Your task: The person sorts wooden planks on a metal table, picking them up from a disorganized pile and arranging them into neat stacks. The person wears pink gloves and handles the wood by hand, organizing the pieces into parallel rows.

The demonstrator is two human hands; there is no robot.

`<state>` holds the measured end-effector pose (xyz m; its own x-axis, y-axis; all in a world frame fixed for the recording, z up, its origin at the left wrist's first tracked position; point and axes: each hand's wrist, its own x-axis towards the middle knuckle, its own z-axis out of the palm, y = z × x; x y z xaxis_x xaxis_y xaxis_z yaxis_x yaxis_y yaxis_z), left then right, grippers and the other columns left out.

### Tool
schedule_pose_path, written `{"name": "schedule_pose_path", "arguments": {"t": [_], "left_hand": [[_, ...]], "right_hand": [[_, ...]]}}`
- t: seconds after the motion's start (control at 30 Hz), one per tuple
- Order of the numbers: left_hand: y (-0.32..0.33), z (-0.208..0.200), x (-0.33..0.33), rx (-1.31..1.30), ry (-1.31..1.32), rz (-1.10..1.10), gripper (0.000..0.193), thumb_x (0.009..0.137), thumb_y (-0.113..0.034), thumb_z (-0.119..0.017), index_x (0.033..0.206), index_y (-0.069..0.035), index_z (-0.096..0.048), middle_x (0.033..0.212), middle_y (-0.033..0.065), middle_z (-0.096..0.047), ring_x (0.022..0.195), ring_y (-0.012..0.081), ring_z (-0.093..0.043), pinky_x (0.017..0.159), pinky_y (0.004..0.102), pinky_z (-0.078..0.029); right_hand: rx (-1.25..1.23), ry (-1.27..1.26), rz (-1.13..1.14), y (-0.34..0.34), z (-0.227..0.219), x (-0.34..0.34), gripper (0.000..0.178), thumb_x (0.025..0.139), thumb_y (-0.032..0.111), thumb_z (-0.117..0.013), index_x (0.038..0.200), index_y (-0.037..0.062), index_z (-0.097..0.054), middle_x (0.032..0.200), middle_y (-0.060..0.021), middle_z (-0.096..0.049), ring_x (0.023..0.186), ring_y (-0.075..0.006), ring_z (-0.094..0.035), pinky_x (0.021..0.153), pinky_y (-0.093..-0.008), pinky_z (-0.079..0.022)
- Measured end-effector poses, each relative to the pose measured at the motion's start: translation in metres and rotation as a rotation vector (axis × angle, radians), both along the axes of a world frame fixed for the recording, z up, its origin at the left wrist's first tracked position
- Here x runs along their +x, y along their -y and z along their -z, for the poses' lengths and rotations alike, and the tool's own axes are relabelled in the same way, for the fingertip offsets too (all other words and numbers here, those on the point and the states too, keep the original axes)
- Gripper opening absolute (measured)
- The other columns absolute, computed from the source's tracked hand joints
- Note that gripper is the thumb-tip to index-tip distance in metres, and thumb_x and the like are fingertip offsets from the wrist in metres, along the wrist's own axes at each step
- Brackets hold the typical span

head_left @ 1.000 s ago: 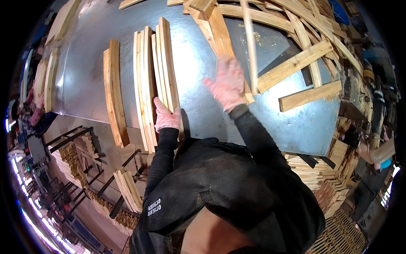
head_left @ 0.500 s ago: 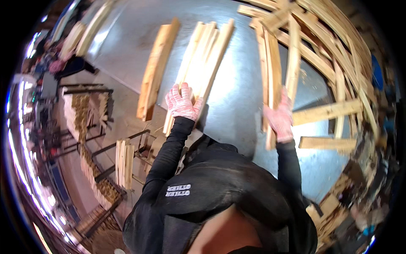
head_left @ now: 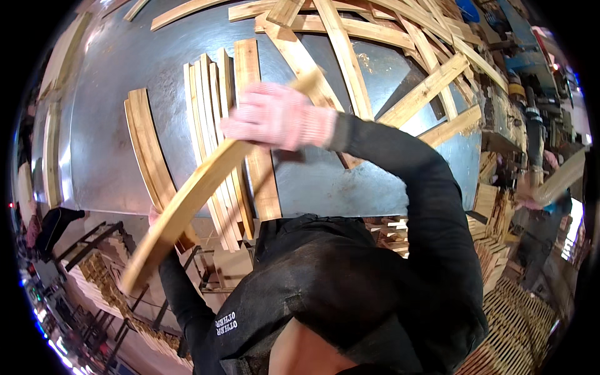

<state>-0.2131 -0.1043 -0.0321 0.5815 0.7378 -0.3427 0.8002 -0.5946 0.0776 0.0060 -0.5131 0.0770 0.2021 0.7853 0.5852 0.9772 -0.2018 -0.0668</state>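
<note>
I see the right hand [head_left: 281, 115] in a pink glove closed around a long curved pale wooden stave [head_left: 200, 190], carried diagonally above the grey metal table [head_left: 106, 94] and clear of sorted staves [head_left: 222, 125]; the left hand [head_left: 154, 215] is mostly hidden, its grip unreadable.

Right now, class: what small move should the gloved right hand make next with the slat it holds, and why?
Probably lower the long wooden slat flat beside the row of slats: the right hand holds it tilted across them, above the metal table.

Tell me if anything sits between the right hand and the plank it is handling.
Nothing does. The right hand is already closed on the long plank, which slants above the row of slats on the metal table.
</note>
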Motion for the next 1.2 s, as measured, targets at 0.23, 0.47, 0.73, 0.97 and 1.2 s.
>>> {"name": "schedule_pose_path", "arguments": {"t": [0.23, 0.47, 0.73, 0.97, 1.2], "left_hand": [[-0.116, 0.001, 0.011, -0.512, 0.268, 0.199, 0.042, 0.084, -0.024, -0.076, 0.115, 0.0, -0.063, 0.098, 0.0091, -0.071, 0.085, 0.0158, -0.066, 0.077, 0.0307, -0.052], [-0.027, -0.012, 0.02, 0.081, -0.178, 0.254, 0.099, 0.076, -0.04, -0.078, 0.153, -0.015, -0.022, 0.143, 0.0193, -0.049, 0.124, 0.0388, -0.054, 0.101, 0.051, -0.043], [-0.05, -0.023, 0.046, -0.024, -0.15, 0.126, 0.089, 0.077, -0.043, -0.074, 0.148, -0.014, -0.028, 0.139, 0.0203, -0.052, 0.121, 0.0363, -0.056, 0.098, 0.0486, -0.045], [0.121, -0.046, 0.063, -0.191, 0.762, 0.855, 0.072, 0.087, -0.039, -0.069, 0.143, -0.003, -0.041, 0.142, 0.023, -0.046, 0.132, 0.0332, -0.046, 0.109, 0.0465, -0.04], [0.307, -0.01, 0.073, -0.103, -0.193, 0.795, 0.11, 0.078, -0.053, -0.074, 0.155, -0.009, -0.01, 0.157, 0.0305, -0.014, 0.138, 0.0544, -0.025, 0.107, 0.059, -0.034]], "right_hand": [[-0.006, 0.258, -0.222, -0.222, 0.076, 0.073, 0.018, 0.076, 0.012, -0.06, 0.087, 0.0263, -0.062, 0.075, 0.0069, -0.054, 0.079, -0.0131, -0.059, 0.109, -0.0391, -0.033], [-0.301, -0.374, 0.271, -0.294, 0.111, 0.011, 0.048, 0.092, 0.029, -0.049, 0.137, 0.0128, -0.052, 0.147, -0.0126, -0.046, 0.138, -0.0299, -0.041, 0.12, -0.0498, -0.021], [-0.112, -0.599, 1.418, 0.111, 0.085, 0.027, 0.101, 0.073, 0.053, -0.073, 0.147, -0.0025, -0.031, 0.137, -0.0294, -0.049, 0.131, -0.0422, -0.044, 0.107, -0.0445, -0.037], [-0.146, -1.06, 1.416, 0.116, 0.073, -0.065, 0.061, 0.083, 0.033, -0.068, 0.127, 0.0054, -0.036, 0.112, -0.0299, -0.057, 0.103, -0.0462, -0.057, 0.089, -0.0525, -0.047], [-0.335, -1.14, 1.374, 0.117, 0.084, -0.101, 0.106, 0.078, 0.035, -0.073, 0.153, -0.0005, -0.006, 0.135, -0.0301, -0.045, 0.121, -0.0444, -0.05, 0.1, -0.0458, -0.045]]}}
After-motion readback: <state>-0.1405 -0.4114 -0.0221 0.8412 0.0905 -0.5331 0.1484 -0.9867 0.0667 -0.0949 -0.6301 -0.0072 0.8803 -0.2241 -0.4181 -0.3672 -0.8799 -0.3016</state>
